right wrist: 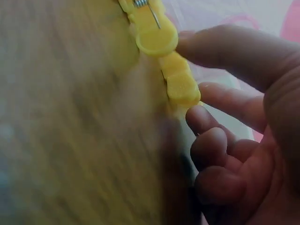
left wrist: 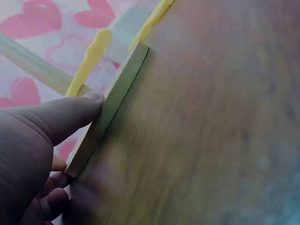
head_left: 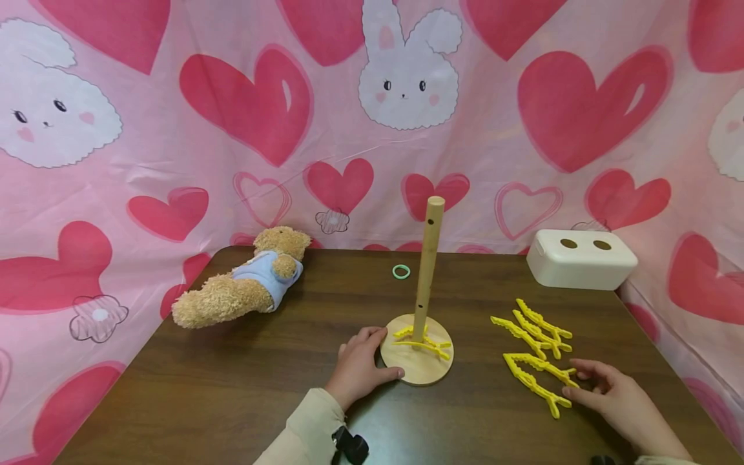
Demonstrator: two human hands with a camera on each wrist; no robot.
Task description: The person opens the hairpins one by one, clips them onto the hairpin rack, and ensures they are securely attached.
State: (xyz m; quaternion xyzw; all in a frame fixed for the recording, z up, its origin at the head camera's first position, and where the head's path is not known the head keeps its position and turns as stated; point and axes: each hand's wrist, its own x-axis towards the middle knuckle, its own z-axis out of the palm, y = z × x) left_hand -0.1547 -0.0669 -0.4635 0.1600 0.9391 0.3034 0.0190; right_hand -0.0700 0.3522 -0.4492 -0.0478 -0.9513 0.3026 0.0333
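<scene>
Head view: your left hand (head_left: 358,369) gripped the round wooden base (head_left: 416,368) of one peg stand; your right hand's (head_left: 616,399) fingers pinched the nearest of four loose yellow plastic clips (head_left: 537,381). No writing legible.

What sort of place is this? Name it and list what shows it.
Probably a staged tabletop play or recording corner, not a lived-in room: a dark wooden table walled in by pink heart-and-bunny cloth, with a teddy bear and a wooden peg stand on it.
</scene>
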